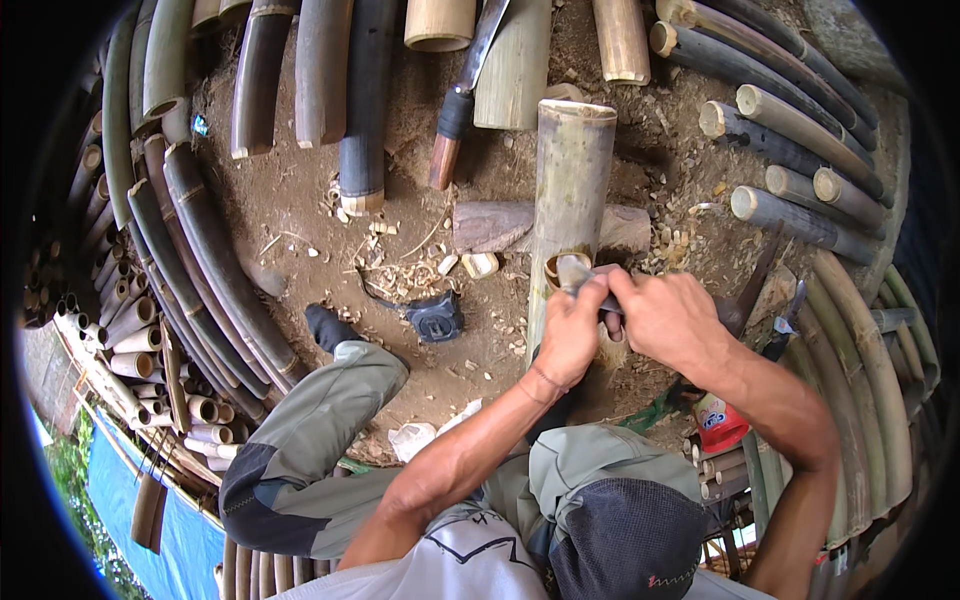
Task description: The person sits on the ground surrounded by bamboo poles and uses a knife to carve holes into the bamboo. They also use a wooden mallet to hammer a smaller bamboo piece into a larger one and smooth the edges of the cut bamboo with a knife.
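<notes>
A thick pale bamboo tube (575, 170) lies lengthwise in front of me, propped across a short log (490, 228). A notch with a pale cut rim shows in its upper side, close to my hands. Against that notch sits the broad grey metal blade (573, 273) of a hand tool. My left hand (570, 335) is closed on the tool near the blade. Closed as well, my right hand (668, 315) meets the left and grips the tool from the right side. Their fingers hide most of the handle.
A large knife (455, 118) with a wooden, black-wrapped handle lies beyond the log. Bamboo poles (215, 260) line the left, with more lengths (790, 215) at right. A dark boxy object (435, 317) with a strap, wood chips and a red container (718, 425) are nearby.
</notes>
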Demonstrator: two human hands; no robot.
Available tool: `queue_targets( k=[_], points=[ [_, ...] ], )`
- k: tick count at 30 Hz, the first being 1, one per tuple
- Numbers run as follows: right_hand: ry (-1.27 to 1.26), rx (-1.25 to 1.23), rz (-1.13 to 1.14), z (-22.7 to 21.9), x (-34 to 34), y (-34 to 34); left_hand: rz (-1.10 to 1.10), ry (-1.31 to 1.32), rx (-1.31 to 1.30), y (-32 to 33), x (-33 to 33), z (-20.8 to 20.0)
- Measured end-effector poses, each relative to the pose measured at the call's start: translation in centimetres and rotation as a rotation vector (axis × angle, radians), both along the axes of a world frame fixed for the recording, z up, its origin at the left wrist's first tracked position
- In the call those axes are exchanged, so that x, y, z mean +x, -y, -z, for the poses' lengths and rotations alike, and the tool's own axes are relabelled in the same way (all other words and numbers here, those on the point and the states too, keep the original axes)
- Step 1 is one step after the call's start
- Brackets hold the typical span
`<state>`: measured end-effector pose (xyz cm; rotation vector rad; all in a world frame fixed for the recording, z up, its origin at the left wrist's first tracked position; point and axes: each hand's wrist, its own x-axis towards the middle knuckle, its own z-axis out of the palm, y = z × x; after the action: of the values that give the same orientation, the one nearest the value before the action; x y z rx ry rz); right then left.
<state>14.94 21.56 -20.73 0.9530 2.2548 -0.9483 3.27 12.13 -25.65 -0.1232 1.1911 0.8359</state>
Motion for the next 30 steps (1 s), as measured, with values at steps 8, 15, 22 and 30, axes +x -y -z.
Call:
queue_targets(
  k=[8, 15, 22, 30],
  points=[
    [0.163, -0.112, -0.508, -0.4, -7.2, -6.3, -0.554, 0.587, -0.103, -0.2, -1.0, 0.3],
    [-0.023, -0.162, 0.481, -0.8, 0.3, 3.1, 0.613, -0.336, 0.160, -1.8, -2.0, -0.6],
    [0.076, -0.022, -0.271, -2.8, -5.5, -2.7, -0.279, 0.292, -0.079, 0.4, -1.8, -0.1],
    [0.093, -0.107, -0.321, -2.0, -4.8, -3.9, 0.171, 0.322, 0.220, 3.6, -4.3, -1.9]
  ],
)
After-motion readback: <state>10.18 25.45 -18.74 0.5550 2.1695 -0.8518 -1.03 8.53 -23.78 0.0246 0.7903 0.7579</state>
